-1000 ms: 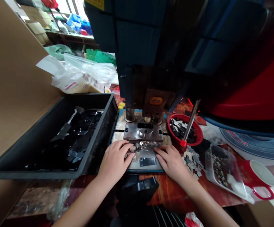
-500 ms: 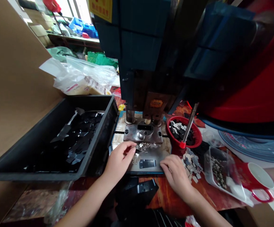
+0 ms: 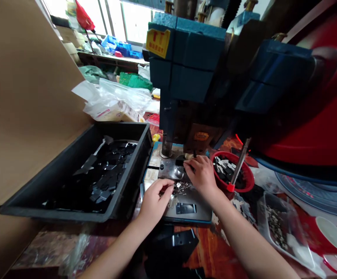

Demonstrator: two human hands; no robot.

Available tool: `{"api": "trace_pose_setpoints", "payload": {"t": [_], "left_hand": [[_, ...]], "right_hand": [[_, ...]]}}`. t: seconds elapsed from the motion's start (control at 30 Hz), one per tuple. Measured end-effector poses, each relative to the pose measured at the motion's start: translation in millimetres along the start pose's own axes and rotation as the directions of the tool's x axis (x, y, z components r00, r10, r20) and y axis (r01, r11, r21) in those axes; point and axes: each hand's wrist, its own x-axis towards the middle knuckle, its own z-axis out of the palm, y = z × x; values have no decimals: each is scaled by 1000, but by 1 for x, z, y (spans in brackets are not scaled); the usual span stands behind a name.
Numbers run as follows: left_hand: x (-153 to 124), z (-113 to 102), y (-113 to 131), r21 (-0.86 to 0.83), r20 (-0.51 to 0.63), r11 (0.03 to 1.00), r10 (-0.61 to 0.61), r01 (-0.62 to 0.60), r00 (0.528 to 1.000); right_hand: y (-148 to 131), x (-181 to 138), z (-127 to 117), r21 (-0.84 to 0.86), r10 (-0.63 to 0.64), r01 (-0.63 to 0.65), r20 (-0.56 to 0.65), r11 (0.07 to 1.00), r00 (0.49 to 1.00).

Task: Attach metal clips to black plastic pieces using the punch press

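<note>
A: At the frame's left, the black tray is sitting beside your left hand. Its thumb and forefinger are closing over the small silver parts on the metal plate.

B: Whether you're gripping one, I cannot tell. At centre, your right hand is resting bent fingers on the die block, grasp unclear, just left of the red bowl.

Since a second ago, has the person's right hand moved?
Yes. The right hand has gone forward, from the near right corner of the steel plate to the die block under the press.
</note>
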Motion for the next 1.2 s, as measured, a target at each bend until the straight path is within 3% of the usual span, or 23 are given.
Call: {"api": "trace_pose_setpoints", "payload": {"t": [0.13, 0.33, 0.63, 1.2], "left_hand": [[9, -2, 7, -72, -28, 996, -46, 44, 999], [36, -4, 20, -33, -101, 999, 10, -13, 995], [72, 23, 26, 254, -113, 955, 185, -151, 976], [81, 21, 23, 417, -135, 903, 174, -103, 976]], "right_hand": [[-1, -9, -8, -37, -113, 114, 20, 993, 993], [3, -13, -7, 31, -103, 102, 32, 994, 994], [16, -25, 2, 180, -45, 64, -109, 982, 993], [18, -22, 1, 43, -116, 117, -30, 992, 993]]}}
